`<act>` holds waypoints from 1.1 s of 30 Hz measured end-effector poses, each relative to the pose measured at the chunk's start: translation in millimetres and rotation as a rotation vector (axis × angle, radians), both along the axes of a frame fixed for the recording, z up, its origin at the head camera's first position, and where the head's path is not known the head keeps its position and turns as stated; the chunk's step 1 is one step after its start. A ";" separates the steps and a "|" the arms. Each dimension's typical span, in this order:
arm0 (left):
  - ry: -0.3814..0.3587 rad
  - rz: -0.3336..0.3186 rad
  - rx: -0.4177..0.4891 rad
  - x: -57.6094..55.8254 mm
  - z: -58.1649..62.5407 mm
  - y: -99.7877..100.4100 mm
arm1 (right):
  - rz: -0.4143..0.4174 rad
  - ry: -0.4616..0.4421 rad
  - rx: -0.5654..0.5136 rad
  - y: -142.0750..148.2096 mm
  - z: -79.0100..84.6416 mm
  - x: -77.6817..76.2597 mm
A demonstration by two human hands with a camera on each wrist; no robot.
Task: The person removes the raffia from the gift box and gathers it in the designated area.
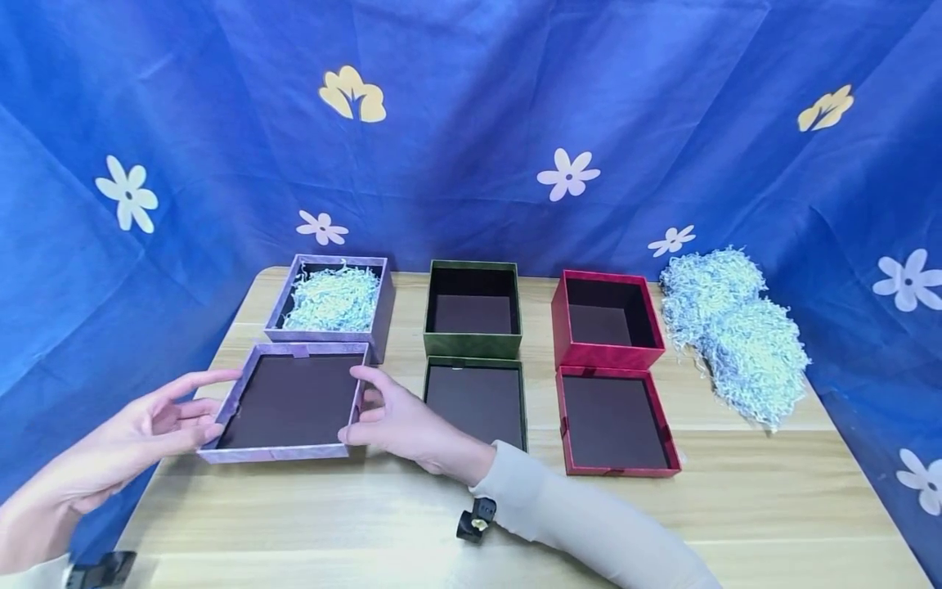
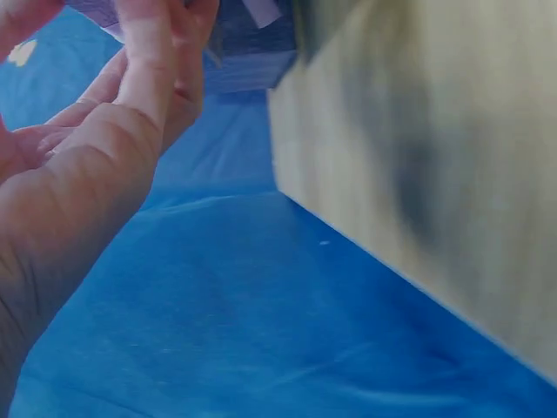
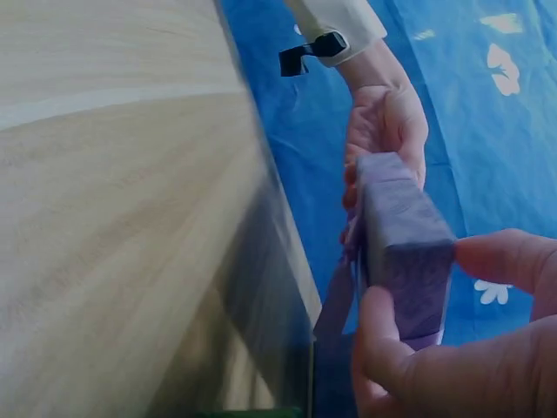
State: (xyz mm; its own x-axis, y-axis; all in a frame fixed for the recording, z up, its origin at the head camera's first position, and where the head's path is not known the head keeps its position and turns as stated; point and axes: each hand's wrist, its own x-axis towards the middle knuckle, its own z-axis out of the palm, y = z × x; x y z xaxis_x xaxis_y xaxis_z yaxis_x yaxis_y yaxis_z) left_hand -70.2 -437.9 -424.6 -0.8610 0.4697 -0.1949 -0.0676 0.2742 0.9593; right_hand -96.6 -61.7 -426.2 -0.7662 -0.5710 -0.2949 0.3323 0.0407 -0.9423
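Observation:
A light purple square box lid [image 1: 287, 452], dark inner side up, is held between both hands at the table's left. The left hand [image 1: 158, 429] grips its left side, the thumb at the near corner. On the right side, the right hand [image 1: 397, 421] holds the rim between thumb and fingers. In the right wrist view the lid [image 3: 405, 218] is edge-on above the tabletop, a purple ribbon hanging from it. Just behind stands the purple box [image 1: 381, 319], with pale blue shredded paper [image 1: 334, 299] inside. The left wrist view shows only part of the lid [image 2: 252, 70].
A green box [image 1: 471, 345] stands in the middle, its lid [image 1: 471, 397] before it, partly behind the right forearm. Right of these are a red box [image 1: 611, 357] and red lid [image 1: 666, 446]. Loose shredded paper [image 1: 758, 352] lies at the wooden table's [image 1: 353, 523] right; blue cloth [image 1: 456, 164] surrounds it.

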 end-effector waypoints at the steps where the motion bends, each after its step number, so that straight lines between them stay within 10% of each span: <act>1: 0.009 0.006 -0.020 1.0 -3.2 1.1 | -0.008 0.004 0.021 -2.2 -2.4 1.0; 25: 0.113 0.029 -0.084 12.4 -44.2 21.0 | -0.051 0.038 0.288 -14.9 -11.8 12.3; 33: 0.136 0.119 -0.135 5.5 -35.4 19.8 | 0.020 0.244 0.339 -7.6 7.8 -2.6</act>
